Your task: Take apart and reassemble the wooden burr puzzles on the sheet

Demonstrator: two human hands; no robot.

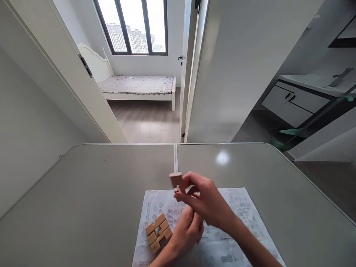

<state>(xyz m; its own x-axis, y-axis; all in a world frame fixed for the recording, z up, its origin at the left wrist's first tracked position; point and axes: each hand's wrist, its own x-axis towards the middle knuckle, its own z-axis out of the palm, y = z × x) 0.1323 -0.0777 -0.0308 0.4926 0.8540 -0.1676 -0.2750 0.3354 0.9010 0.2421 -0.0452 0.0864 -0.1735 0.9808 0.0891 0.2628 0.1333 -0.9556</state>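
My right hand [204, 198] pinches a notched wooden puzzle block [176, 180] between thumb and fingers, raised above the paper. Just below and partly behind it, my left hand [187, 230] is closed with its fingers curled in; whatever it grips is hidden. A bit of wood colour shows behind the right fingers, too covered to identify. Left of my left hand, several notched wooden blocks [159, 230] lie fitted side by side, with gaps between them. They rest on a printed instruction sheet [241, 211] covered with small diagrams.
The grey table [83, 207] has a seam down its middle and rounded far corners. Beyond it, a doorway with an open door [185, 74] shows a bed [139, 84] under a window. At right are a sink cabinet [297, 100] and a green object [290, 131].
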